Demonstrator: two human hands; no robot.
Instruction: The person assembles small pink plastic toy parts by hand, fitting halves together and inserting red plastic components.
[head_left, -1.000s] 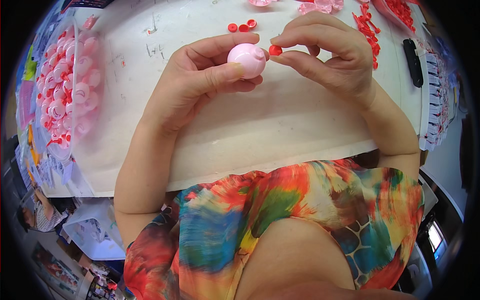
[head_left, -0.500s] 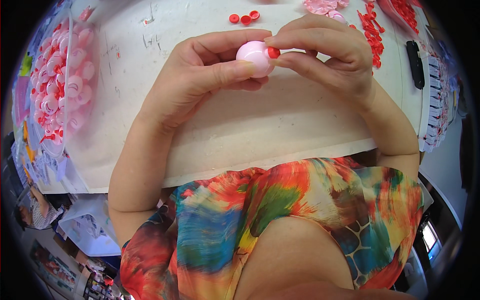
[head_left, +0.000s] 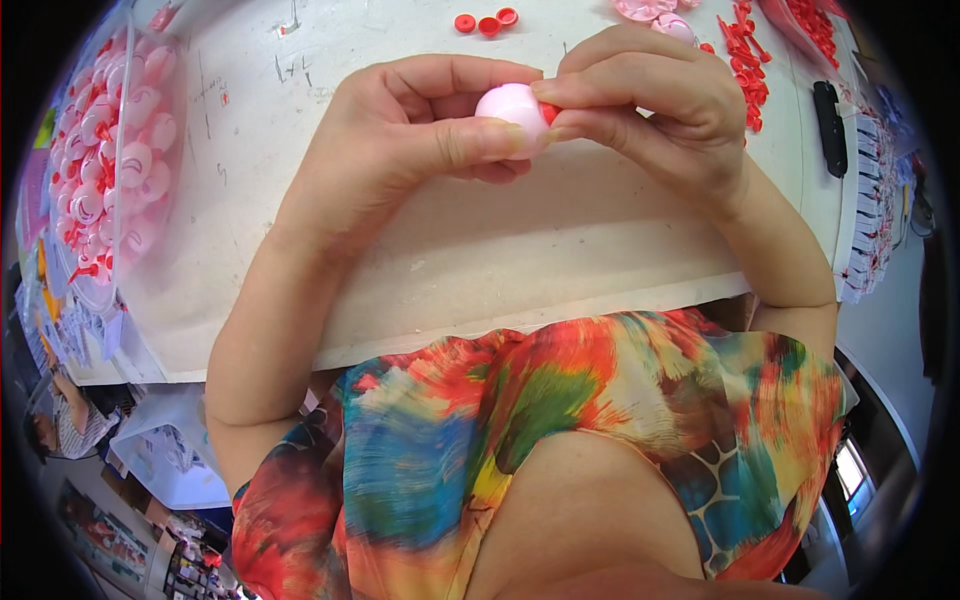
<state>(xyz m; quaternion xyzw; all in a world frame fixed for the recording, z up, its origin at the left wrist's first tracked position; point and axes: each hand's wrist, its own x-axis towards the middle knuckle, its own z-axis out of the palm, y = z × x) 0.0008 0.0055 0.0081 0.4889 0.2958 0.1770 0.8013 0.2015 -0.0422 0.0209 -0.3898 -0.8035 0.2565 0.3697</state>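
Observation:
Between the thumb and fingers of my left hand [head_left: 415, 115] is a glossy pink plastic ball [head_left: 505, 107]. My right hand [head_left: 660, 110] pinches a small red plastic part [head_left: 549, 113] against the ball's right side. Most of that red part is covered by my fingertips, and I cannot tell how deep it sits in the ball. Both hands are just above the white table [head_left: 470, 260]. Beyond them lie 3 small red caps [head_left: 488, 26].
On the left stands a clear bin [head_left: 125, 150] full of pink balls with red parts. At the far right are a pile of red plastic pieces [head_left: 748, 75], more pink parts [head_left: 675, 28], a red-filled container [head_left: 805, 30] and a black-handled tool [head_left: 830, 130].
The red part now sits closer to the ball, with less of it showing between my right fingertips. My left thumb has slid slightly right over the ball.

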